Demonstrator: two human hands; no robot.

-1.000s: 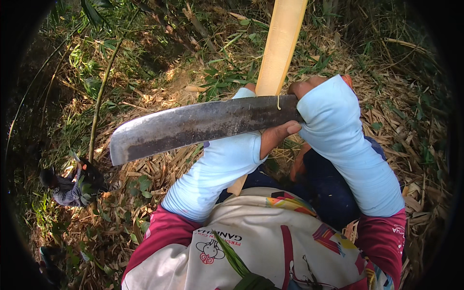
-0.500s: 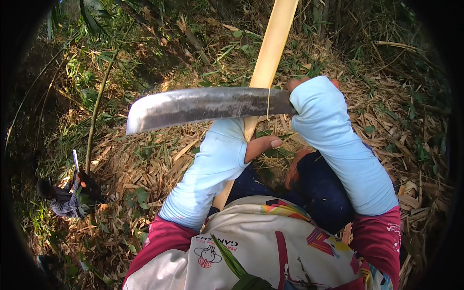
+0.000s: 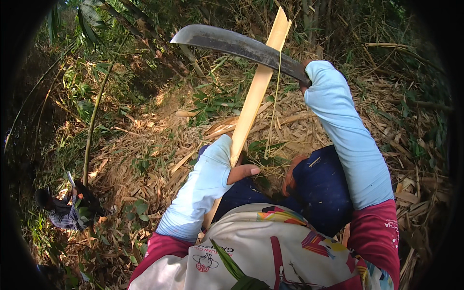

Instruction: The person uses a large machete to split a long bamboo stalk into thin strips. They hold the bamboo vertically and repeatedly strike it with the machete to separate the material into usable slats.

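Note:
A long pale split bamboo strip (image 3: 252, 104) slants from beside my waist up toward the far side. My left hand (image 3: 241, 172), in a light blue sleeve, grips its lower part, the thumb showing on the right side. My right hand (image 3: 305, 83) is closed round the handle of a machete (image 3: 224, 46); the handle itself is mostly hidden by hand and sleeve. The broad, dark blade points left and lies across the strip near its far end. A thin curl of shaved bamboo (image 3: 276, 96) hangs down from the blade at the strip's right edge.
My bent knee (image 3: 323, 181) in dark blue trousers is below the right forearm. Dry bamboo leaves and husks (image 3: 140, 159) cover the ground. At the left a person (image 3: 67, 208) sits holding a blade beside an upright thin stem (image 3: 96, 111). Bamboo clumps stand behind.
The machete has moved away from me along the strip toward its far end, with my right hand. The strip and left hand have come nearer me, and the thin shaving now hangs longer.

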